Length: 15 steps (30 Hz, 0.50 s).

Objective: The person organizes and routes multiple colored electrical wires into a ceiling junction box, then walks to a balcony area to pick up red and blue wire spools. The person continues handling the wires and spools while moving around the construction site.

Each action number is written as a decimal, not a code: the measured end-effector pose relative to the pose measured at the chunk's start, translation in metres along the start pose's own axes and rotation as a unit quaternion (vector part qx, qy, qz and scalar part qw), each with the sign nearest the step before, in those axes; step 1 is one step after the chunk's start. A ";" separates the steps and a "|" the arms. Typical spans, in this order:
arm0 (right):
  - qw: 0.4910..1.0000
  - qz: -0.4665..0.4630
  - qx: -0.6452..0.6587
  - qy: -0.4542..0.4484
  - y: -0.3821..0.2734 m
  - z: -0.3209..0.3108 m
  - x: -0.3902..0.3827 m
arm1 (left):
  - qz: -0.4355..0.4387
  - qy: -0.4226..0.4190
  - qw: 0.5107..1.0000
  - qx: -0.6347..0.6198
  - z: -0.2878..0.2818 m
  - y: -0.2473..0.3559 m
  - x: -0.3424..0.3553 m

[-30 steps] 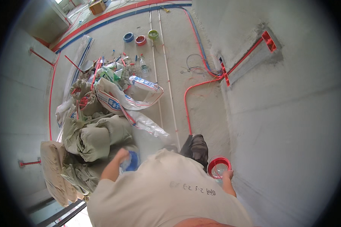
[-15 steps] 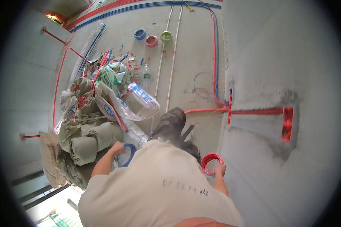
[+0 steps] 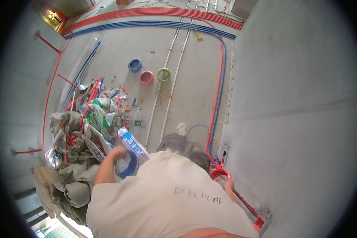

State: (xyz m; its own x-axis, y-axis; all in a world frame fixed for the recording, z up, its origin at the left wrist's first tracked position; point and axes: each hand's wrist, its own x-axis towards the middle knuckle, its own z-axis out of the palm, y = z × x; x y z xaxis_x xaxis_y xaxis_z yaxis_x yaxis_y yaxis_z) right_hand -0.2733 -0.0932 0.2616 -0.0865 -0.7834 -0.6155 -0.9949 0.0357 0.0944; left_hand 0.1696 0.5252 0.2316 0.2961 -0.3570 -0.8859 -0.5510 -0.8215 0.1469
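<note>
My left hand (image 3: 118,153) is closed on a blue coil of electrical wire (image 3: 129,168), held out beside my body and slightly blurred. At my other side, my right hand (image 3: 229,185) grips a red coil of wire (image 3: 222,172) by its outer edge, close to the wall. Ahead on the floor lie three more coils: a blue coil (image 3: 135,65), a pink-red coil (image 3: 146,78) and a green coil (image 3: 164,75). The green one rests at the white pipes. My shirt hides part of the coil in my left hand.
Left of me are a rubble heap with plastic bags (image 3: 101,115) and stacked grey-green sacks (image 3: 77,186). A clear bottle (image 3: 137,120) stands beside the rubble. White pipes (image 3: 166,115) run along the floor. Red and blue conduits (image 3: 222,75) follow the right wall and cross the far floor.
I have moved forward, so the floor coils and far conduits sit lower in view. Both hands still hold their coils; the left one has swung forward a little.
</note>
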 end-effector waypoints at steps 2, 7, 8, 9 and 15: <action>0.999 -0.031 -0.013 0.005 -0.066 -0.043 0.013 | -0.015 0.110 0.992 0.064 -0.134 -0.033 -0.005; 0.997 -0.058 0.010 0.050 -0.235 -0.111 0.066 | -0.163 0.259 0.952 -0.021 -0.532 -0.073 -0.068; 0.997 -0.065 0.018 0.045 -0.268 -0.119 0.083 | -0.053 0.391 0.905 -0.161 -0.581 -0.082 -0.096; 0.996 -0.073 0.023 0.038 -0.296 -0.122 0.099 | 0.118 0.480 0.814 -0.304 -0.630 -0.091 -0.125; 0.996 -0.088 0.021 0.006 -0.488 -0.159 0.186 | -0.017 0.751 0.648 -0.130 -0.904 -0.074 -0.224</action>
State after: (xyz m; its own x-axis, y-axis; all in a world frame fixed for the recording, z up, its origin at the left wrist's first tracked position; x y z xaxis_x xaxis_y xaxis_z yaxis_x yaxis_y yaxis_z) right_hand 0.2047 -0.3547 0.2251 0.0906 -0.7869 -0.6104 -0.9958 -0.0772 -0.0483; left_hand 0.8499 0.2638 0.8169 0.8372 -0.2061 0.5066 -0.4320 -0.8172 0.3815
